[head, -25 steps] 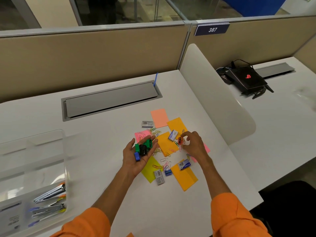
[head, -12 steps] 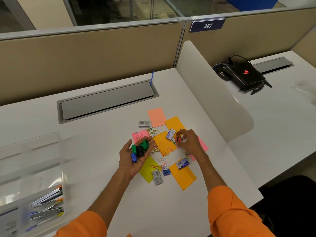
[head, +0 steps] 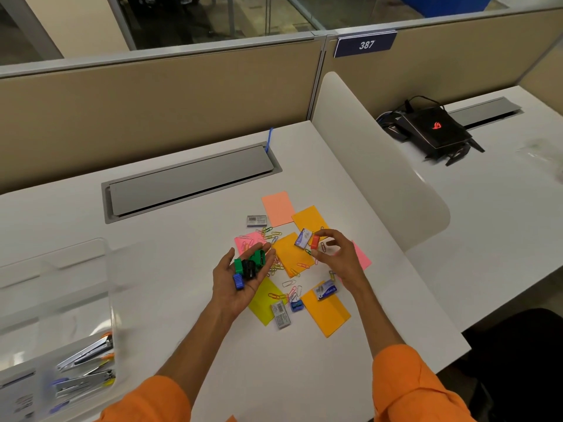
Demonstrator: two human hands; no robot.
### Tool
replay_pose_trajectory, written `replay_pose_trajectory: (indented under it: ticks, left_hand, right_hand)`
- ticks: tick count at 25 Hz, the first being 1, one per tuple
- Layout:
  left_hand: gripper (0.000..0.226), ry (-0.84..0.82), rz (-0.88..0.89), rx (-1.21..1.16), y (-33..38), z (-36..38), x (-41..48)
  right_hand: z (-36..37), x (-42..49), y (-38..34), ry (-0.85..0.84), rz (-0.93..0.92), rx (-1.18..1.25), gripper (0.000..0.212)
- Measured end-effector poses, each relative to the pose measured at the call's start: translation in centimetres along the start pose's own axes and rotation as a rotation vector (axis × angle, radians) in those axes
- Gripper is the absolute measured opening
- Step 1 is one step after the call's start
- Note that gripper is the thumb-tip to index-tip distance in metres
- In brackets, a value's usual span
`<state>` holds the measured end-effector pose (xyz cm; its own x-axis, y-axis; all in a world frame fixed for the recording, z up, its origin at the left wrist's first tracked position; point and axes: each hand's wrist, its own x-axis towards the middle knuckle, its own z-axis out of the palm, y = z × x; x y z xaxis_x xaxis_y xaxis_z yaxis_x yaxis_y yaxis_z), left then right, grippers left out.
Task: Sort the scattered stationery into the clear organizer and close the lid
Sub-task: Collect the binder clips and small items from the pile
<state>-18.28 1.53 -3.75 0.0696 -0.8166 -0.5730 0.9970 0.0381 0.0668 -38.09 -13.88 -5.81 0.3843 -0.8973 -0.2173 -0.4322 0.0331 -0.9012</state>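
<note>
The white worktop (head: pixel 182 315) carries everything. At its left edge stands the clear organizer (head: pixel 108 300), lid not yet shut, with a few staplers (head: pixel 88 354) lying in its near compartment. It is well apart from the loose pile.

That pile sits mid-worktop on a fan of sticky notes (head: pixel 292 254) in orange, pink and yellow.

The left hand (head: pixel 243 296) hovers palm-up above the pile's left side. Its fingers are released and nearly straight, cradling rather than clutching green sharpeners (head: pixel 257 258), a black one (head: pixel 248 268) and a blue one (head: pixel 238 281).

The right hand (head: pixel 338 257), which a second ago was pressed down into the pile, has now come up off it. Its thumb and fingers pinch an orange-red sharpener (head: pixel 315 241), held in the air near the left palm. So one more piece has been won from the scatter, and it looks headed for the collecting hand rather than straight to the box.

Still on the worktop are staple boxes (head: pixel 281 313), one more blue sharpener (head: pixel 297 305) and, smallest of all, many coloured paper clips (head: pixel 292 283) strewn over the notes. Most of the sorting seems yet to do.
</note>
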Motion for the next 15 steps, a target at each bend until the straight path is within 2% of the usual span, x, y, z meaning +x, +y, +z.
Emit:
replay_pose_trajectory:
  ticks: [5,10,15]
  left_hand:
    - [0.059,0.01,0.002,-0.008,-0.1,0.5,-0.1]
    - [0.056,0.045,0.018,0.029,-0.3,1.0,-0.7]
    - [0.051,0.076,0.015,0.057,-0.3,1.3,-1.0]
  right_hand:
    - [0.9,-1.5,-2.9,-0.032,-0.073,-0.046,0.041]
    - [3.6,-4.1,-7.2,-0.181,-0.257,-0.169,0.04]
    - [7.0,-4.6,-8.3,-0.309,-0.408,-0.313,0.043]
